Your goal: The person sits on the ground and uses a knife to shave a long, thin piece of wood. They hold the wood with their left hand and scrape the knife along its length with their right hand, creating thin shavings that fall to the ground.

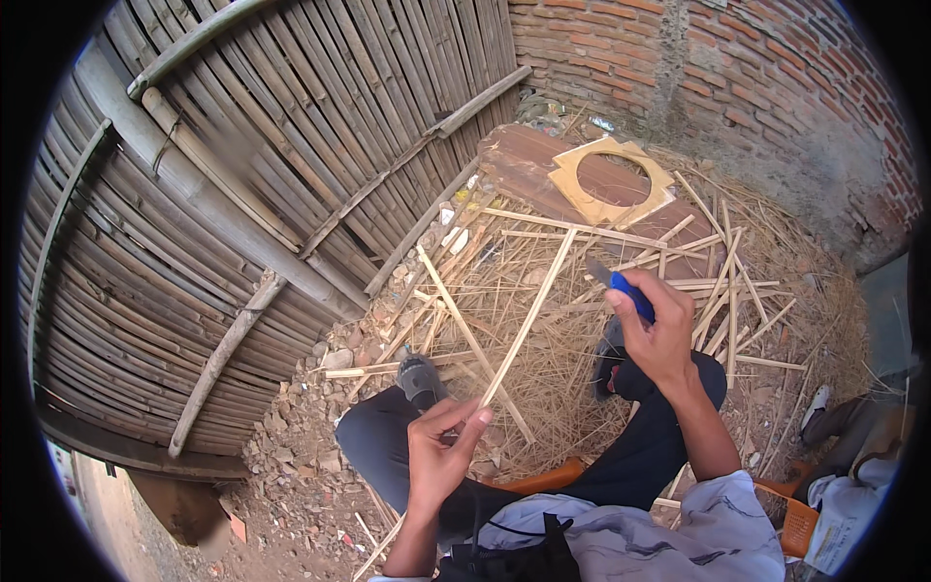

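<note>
My left hand [442,452] pinches the lower end of a thin, pale bamboo strip [533,312], which slants up and away to the right. In my right hand [661,328] is a knife with a blue handle [632,295]; its short grey blade points up and left, a little apart from the strip's far end. Fingers hide part of the handle. Below both hands, shavings and straw-like fibres [572,359] cover the ground between my legs. Another pale strip [465,335] lies on the ground to the left of the held one.
Several cut strips [732,301] lie in a loose pile at the right. A brown board [524,170] with a yellowish frame with a round hole [565,184] lies farther off. A bamboo wall [291,126] stands left, a brick wall [776,87] behind. Another person's leg [836,427] shows at right.
</note>
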The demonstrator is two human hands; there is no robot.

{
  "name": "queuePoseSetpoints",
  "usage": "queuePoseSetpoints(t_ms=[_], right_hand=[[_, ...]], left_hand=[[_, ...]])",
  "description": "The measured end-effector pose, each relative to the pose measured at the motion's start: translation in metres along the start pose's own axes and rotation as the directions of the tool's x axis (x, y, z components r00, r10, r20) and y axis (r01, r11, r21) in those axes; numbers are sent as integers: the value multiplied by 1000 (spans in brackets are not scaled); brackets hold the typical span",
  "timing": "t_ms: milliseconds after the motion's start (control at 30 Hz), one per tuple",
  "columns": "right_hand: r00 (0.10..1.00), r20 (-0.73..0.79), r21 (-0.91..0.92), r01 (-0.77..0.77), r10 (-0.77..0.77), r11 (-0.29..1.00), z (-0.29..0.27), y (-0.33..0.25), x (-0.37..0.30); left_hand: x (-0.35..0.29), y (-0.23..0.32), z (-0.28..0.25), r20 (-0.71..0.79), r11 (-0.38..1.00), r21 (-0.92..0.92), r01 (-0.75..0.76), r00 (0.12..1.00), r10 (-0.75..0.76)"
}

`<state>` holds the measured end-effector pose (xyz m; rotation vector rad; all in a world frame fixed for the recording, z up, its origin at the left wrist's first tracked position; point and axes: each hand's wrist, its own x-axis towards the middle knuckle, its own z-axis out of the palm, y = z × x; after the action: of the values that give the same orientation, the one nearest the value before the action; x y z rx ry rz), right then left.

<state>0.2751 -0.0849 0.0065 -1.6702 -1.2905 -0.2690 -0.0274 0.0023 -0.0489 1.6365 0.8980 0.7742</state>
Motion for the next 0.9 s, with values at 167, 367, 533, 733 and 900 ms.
queuePoseSetpoints(t_ms=[167,367,533,733,900], right_hand=[[986,134,146,84,-104,986,40,-26,-56],[980,168,197,74,-108,978,52,-39,-64],[973,181,170,111,-142,979,51,-39,-61],[969,160,141,166,-188,976,47,-36,-59],[993,41,41,109,-111,993,35,-19,-42]], left_hand=[[11,18,21,4,998,-6,-58,998,58],[12,27,28,-30,997,26,-76,997,76],[10,28,30,-62,996,45,-72,995,74],[7,25,31,-34,994,18,-108,994,108],[-5,32,21,-19,998,-51,22,1000,-23]])
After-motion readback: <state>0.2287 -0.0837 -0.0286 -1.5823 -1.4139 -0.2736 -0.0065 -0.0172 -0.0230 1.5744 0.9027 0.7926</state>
